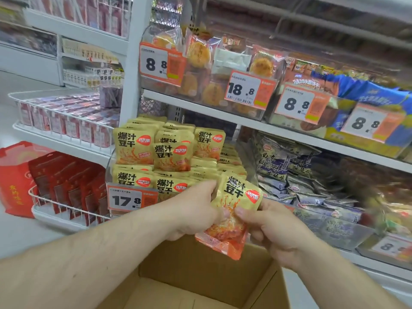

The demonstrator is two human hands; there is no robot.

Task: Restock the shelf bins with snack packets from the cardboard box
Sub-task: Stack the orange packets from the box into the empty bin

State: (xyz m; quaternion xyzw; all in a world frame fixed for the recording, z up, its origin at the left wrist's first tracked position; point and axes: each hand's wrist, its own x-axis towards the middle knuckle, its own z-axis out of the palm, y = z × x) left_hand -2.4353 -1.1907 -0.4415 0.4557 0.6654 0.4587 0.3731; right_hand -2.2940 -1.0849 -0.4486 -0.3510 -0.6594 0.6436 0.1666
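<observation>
Snack packet, pinched between both hands' fingers (tilted)

The snack packet at lower centre is showing tan-yellow with black characters, fading into orange-red below. The cardboard box beneath is showing plain brown; the bags at right are showing purple-grey.

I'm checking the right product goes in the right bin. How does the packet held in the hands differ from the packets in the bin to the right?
The held packet is yellow and orange with bold black characters; the bin packets are dull blue-grey. The held packet sits tilted, above the cardboard box, gripped by the left hand and right hand; the bin packets lie piled loosely. Both are sealed snack pouches.
</observation>
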